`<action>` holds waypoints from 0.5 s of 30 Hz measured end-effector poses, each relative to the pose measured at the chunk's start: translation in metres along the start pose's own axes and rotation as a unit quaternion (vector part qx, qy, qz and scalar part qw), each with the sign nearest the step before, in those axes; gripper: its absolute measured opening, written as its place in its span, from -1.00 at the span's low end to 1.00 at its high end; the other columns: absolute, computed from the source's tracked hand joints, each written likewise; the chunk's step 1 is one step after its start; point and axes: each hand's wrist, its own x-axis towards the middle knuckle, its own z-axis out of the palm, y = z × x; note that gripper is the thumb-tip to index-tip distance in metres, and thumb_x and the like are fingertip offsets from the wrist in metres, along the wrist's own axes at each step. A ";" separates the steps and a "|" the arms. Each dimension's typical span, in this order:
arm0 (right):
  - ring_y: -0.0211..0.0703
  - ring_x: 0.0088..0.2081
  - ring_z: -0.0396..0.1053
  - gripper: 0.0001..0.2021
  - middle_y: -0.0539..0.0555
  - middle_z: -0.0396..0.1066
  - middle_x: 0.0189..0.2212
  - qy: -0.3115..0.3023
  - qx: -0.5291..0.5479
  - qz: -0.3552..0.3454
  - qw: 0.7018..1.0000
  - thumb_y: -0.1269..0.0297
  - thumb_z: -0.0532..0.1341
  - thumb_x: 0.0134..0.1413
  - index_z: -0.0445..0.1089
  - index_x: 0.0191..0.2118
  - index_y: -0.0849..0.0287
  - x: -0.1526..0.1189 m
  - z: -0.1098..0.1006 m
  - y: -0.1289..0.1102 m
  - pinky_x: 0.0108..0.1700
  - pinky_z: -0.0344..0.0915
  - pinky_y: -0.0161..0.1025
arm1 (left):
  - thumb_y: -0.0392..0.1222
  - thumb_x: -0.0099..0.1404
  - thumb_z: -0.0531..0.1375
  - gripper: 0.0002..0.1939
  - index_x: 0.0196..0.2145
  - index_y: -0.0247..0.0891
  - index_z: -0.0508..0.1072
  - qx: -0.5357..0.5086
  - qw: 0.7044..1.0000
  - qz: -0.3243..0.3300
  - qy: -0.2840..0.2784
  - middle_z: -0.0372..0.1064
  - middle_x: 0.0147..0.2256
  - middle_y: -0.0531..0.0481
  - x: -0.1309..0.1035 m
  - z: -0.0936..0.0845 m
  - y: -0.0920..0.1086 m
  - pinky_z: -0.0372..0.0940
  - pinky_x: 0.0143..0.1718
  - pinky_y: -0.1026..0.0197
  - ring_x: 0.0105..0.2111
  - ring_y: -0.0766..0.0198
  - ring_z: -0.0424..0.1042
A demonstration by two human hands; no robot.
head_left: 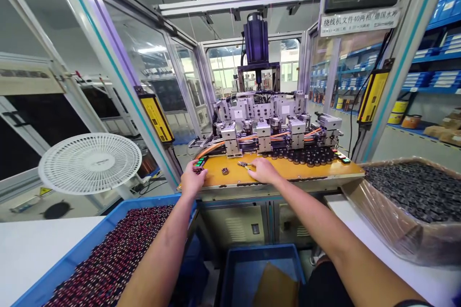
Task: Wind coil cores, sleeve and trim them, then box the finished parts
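My left hand [192,178] is at the left end of the machine's orange worktop [212,180], its fingers curled round a small dark part [198,170] beside the green buttons. A single round wound part [225,171] lies on the worktop between my hands. Near the middle, my right hand [262,171] is closed at the handles of small pliers or cutters [243,164], whose tip points left. Behind and to the right of that hand, several black round parts [309,156] are grouped in front of the machine's clamping heads [264,136].
A blue tray [122,208] of dark red parts stands at left, below a white fan [90,163]. At right is a plastic-lined box [396,220] of black parts. A blue bin [264,249] sits below. Yellow sensor bars [156,117] flank the machine.
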 end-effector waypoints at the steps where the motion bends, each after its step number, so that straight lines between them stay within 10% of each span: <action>1: -0.09 -0.01 0.40 -0.69 0.15 0.39 0.00 0.004 0.005 -0.001 1.000 0.14 0.20 0.32 0.38 0.03 0.24 0.000 0.001 0.000 0.05 0.41 -0.01 | -0.10 0.38 0.21 -0.63 0.09 -0.27 0.38 -0.018 1.000 -0.001 0.025 0.40 0.03 -0.15 -0.005 -0.005 0.002 0.44 -0.08 -0.05 -0.08 0.12 0.47; 10: -0.05 0.04 0.39 -0.69 0.17 0.39 0.03 0.099 0.078 -0.043 0.991 0.18 0.23 0.29 0.38 0.04 0.25 -0.007 -0.012 -0.006 0.10 0.38 0.04 | -0.17 0.08 0.38 -0.34 0.10 -0.20 0.23 -0.185 0.978 0.097 0.006 0.54 -0.11 -0.14 -0.144 -0.040 0.036 0.46 -0.03 0.03 -0.11 0.13 0.56; 15: -0.05 0.21 0.28 -0.63 0.29 0.31 0.17 0.157 0.146 -0.144 0.966 0.33 0.18 0.28 0.32 0.15 0.30 -0.065 -0.054 -0.048 0.28 0.25 -0.07 | -0.28 0.21 0.32 -0.42 0.14 -0.06 0.25 -0.210 0.964 0.159 -0.047 0.53 -0.07 -0.09 -0.229 -0.057 0.044 0.49 -0.07 0.14 -0.12 0.22 0.57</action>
